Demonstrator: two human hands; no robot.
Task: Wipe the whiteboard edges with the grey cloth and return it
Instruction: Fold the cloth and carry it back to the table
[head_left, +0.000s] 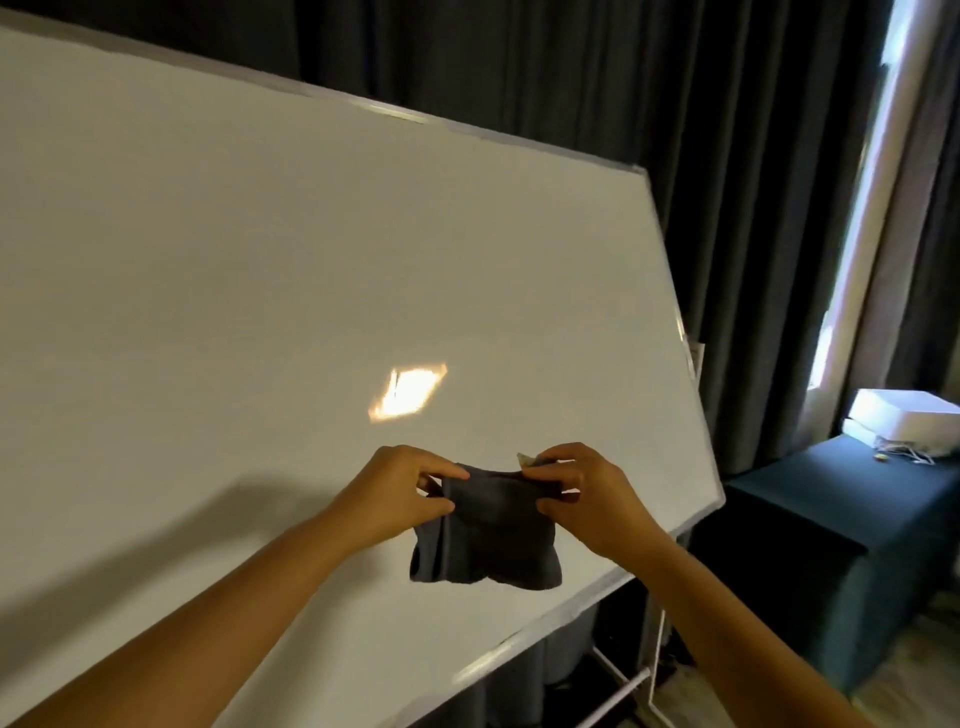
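Observation:
A large whiteboard (260, 260) with a thin metal frame fills most of the view, tilted in the picture. In front of its lower right part I hold the grey cloth (491, 535), folded and hanging down. My left hand (395, 493) pinches the cloth's upper left corner. My right hand (582, 493) pinches its upper right corner, where a small pale tag sticks up. Both hands are close together, a little above the board's lower edge (571, 608).
Dark curtains (727, 156) hang behind the board, with a bright window strip (862, 208) at the right. A blue cabinet (831, 545) with a white box (904, 421) on it stands to the right. The board's white stand legs (623, 686) show below.

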